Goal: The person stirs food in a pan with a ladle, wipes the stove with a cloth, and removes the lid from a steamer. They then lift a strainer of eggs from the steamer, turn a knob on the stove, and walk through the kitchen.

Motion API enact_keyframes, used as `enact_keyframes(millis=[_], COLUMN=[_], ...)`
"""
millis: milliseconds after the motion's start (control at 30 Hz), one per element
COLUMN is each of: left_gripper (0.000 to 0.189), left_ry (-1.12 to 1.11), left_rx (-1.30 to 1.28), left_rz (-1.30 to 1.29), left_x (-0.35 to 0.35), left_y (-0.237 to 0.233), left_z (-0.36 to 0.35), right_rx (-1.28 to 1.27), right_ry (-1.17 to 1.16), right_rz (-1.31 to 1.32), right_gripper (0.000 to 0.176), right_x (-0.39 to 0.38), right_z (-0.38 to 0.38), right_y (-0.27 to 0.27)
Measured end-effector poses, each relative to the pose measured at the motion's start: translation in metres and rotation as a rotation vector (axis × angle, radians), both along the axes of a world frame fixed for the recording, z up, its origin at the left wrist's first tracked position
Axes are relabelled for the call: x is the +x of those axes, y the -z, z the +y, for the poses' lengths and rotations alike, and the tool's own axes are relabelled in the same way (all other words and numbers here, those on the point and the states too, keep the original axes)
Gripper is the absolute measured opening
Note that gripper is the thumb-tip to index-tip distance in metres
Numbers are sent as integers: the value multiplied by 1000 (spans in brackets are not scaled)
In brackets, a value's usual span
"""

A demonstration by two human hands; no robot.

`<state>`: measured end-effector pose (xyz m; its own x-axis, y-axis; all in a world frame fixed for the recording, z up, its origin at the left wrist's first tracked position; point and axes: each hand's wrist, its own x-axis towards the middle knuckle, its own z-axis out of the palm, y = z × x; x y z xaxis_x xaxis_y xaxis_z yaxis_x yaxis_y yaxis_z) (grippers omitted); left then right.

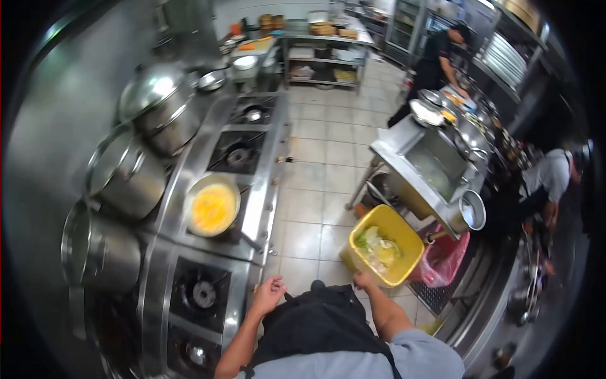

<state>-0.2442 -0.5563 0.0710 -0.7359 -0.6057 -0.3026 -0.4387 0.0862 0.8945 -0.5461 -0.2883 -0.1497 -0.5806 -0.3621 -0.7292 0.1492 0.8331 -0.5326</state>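
My left hand [270, 292] is raised beside the front edge of the stove [259, 218], its fingers loosely bent and apart with nothing in them. Low at my right side, my right hand [362, 280] is closed, and it overlaps the near left corner of a yellow bin [355, 258]. What its fingers hold, if anything, is hidden. Inside the bin lie pale and green food scraps [380, 247]. On the stove, ahead of my left hand, a wide pan [238, 199] contains bright yellow liquid [214, 207] with a paler patch on top.
Large metal pots [126, 170] line the wall at left. At right stands a steel sink table [404, 170], with a metal pot [472, 211] at its corner and a pink-lined bin [445, 259] below. Two people [435, 60] work on the right. Tiled floor [315, 145] runs between.
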Motion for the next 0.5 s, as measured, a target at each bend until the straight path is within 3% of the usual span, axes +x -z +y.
enact_keyframes(millis=[100,167,233,333,400,500], left_gripper=[39,39,39,39,37,37], left_ry=[86,77,33,2,-81,29], left_rx=[18,41,97,240,262,208], left_rz=[51,68,41,28,12,-29], left_x=[-70,-107,-130,-161,-181,-232], left_y=[-11,-18,-5,-2,3,11], left_z=[-22,-38,-53,-79,-100,-150], right_rx=[-173,-305,-315,-364,-500,-585], right_ry=[260,212,94,80,43,-58], right_rz=[-65,-208,-157,-184,-201,-243], right_gripper=[14,14,16,20,22,25], right_x=[-52,-92,-115,-157,-179,-230], right_z=[-48,-76,-121,-189,-244,-318], right_y=[-50,-43,-89,-114,-148,-178])
